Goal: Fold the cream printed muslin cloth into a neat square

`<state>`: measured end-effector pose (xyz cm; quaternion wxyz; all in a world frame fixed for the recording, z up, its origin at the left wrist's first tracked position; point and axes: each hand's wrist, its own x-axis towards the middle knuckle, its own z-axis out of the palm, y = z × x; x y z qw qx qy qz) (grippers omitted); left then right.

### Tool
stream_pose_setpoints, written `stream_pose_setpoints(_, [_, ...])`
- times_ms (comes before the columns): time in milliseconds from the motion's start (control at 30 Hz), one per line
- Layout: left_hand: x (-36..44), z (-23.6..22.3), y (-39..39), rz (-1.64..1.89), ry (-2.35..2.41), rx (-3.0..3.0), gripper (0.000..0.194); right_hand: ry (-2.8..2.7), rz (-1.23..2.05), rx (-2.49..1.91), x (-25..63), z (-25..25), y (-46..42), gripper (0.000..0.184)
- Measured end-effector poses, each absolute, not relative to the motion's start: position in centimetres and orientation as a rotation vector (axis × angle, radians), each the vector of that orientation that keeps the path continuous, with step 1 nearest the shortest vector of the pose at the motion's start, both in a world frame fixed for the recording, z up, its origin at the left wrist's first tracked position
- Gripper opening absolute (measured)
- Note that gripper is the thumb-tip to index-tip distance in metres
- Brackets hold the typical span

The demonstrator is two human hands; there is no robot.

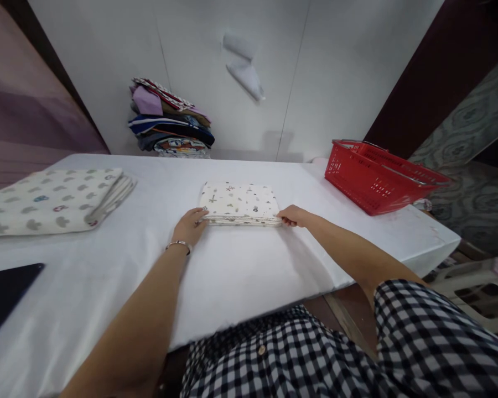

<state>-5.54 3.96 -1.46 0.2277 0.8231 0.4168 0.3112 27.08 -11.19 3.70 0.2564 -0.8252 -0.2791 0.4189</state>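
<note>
A cream cloth (240, 200) with small scattered prints lies folded into a flat, layered rectangle on the white-covered table (249, 271). My left hand (191, 224), with a bracelet at the wrist, grips the near left corner of this folded cloth. At the near right corner, my right hand (292, 215) is closed with its fingers pinching the edge. The folded layers show along the side facing me, between both hands.
A larger folded cream cloth with grey prints (62, 199) lies at the left. Nearer sits a dark flat object (8, 293). Stacked folded fabrics (172, 121) stand at the back by the wall. A red basket (377, 177) stands at the right.
</note>
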Motion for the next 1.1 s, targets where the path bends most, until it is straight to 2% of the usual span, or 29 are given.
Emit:
stream_pose_setpoints(333, [-5.4, -1.5, 4.0, 0.856, 1.148, 2.286, 0.034, -0.716, 1.355, -2.235, 26.4, 4.4, -11.8, 0.028])
stream_pose_setpoints(1100, [-5.5, -1.3, 3.9, 0.841, 1.155, 2.286, 0.034, -0.607, 1.314, -2.076, 26.9, 4.8, -11.6, 0.018])
